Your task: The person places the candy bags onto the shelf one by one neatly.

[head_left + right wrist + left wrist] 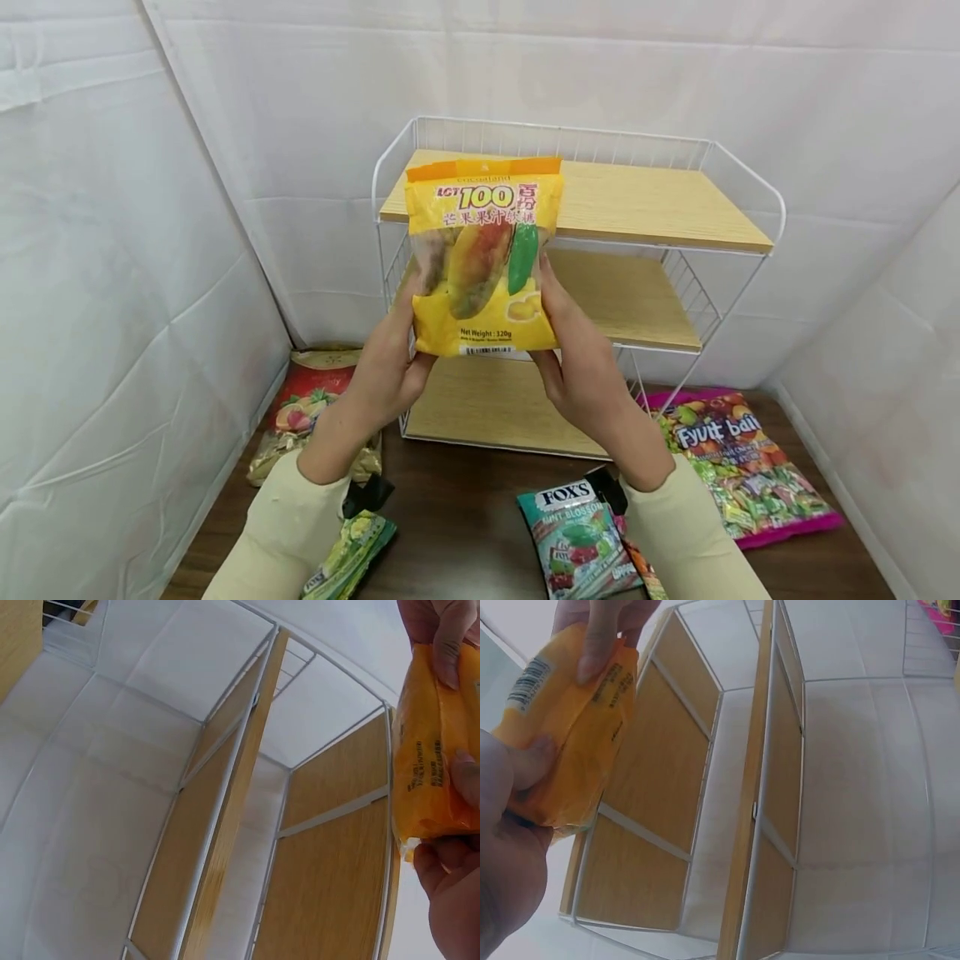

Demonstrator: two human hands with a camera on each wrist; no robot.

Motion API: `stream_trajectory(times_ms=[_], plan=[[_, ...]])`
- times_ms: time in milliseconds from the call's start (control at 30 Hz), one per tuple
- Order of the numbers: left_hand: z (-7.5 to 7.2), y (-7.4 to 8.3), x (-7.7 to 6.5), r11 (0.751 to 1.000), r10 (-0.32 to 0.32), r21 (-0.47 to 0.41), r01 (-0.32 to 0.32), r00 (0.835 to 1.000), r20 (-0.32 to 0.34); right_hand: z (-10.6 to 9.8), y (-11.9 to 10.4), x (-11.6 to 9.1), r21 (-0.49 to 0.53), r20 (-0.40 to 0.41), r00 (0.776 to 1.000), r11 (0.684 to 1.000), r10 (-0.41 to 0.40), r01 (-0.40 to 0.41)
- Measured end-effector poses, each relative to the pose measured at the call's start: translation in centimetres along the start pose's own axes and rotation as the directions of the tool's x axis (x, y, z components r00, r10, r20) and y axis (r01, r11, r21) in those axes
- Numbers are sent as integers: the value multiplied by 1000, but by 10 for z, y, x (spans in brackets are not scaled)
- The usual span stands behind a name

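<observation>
Both hands hold up a yellow bag of mango gummy candy (483, 258), its printed front facing me in the head view. My left hand (388, 358) grips the bag's left edge, and my right hand (585, 358) grips the right edge, thumbs near the lower corners. The orange back of the bag (581, 727) with its barcode shows in the left wrist view, thumbs pressed on it. Behind the bag stands a white wire rack with wooden shelves; the bag overlaps its top shelf (637, 196) and middle shelf (615, 292) in the head view.
On the dark table (450, 517) lie a red and gold candy bag (315, 408) at left, a green-yellow packet (352, 550), a Fox's mint bag (577, 542) and a large Fyutt ball bag (742, 458) at right. White cloth walls (847, 208) enclose the sides and back.
</observation>
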State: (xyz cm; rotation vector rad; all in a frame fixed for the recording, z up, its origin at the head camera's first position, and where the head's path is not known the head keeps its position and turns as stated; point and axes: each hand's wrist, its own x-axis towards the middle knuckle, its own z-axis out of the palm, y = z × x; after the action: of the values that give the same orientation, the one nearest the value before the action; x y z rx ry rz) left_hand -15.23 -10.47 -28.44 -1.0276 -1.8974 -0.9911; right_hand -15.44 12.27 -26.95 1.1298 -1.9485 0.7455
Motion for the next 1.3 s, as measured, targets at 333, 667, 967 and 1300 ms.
stream_trajectory(times_ms=[333, 667, 967, 1300], plan=[[-4, 2, 15, 1000, -7, 0, 7, 1000, -8, -6, -1, 12, -12, -45, 999, 1000, 22, -23], [-9, 4, 31, 999, -34, -37, 32, 999, -40, -23, 0, 27, -40, -38, 999, 999, 3, -5], [-7, 4, 45, 990, -77, -122, 64, 991, -106, -35, 4, 40, 4, -61, 997, 999, 46, -46], [-5, 0, 59, 980, -96, -190, 53, 970, -225, -40, 4, 55, 53, -140, 965, 975, 221, -215]])
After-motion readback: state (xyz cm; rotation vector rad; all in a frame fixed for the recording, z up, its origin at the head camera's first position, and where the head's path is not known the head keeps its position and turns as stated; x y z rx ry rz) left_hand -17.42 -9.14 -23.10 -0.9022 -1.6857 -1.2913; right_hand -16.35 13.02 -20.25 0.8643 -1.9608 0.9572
